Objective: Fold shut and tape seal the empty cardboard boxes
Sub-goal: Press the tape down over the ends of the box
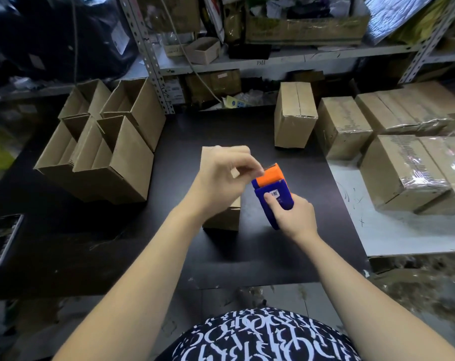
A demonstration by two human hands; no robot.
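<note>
Far left on the worktop (pixel 117 243), a cluster of open boxes (pixel 99 152), flaps up, not yet folded. Near centre, the box being worked on (pixel 222 217), standing on the worktop, mostly covered by the left hand (pixel 221 175) and its forearm. Probably light and easy to shove about while empty, stiff along the walls but giving at the flaps. Best steadied by a flat press on top or a hold at the corners, not mid-panel.

Just to its right, the tape dispenser (pixel 273 188): hard plastic, likely light, gripped round its blue body by the right hand (pixel 294 217) with the thumb on the label. Pinched at its orange head by the left fingertips (probably after the tape end, too clear to make out). No cutting edge visible, so care advised there.

Farther right, sealed boxes (pixel 403 173), glossy with tape.

State of the centre box's top flaps: hidden under the left hand. Likewise any tape on it.
</note>
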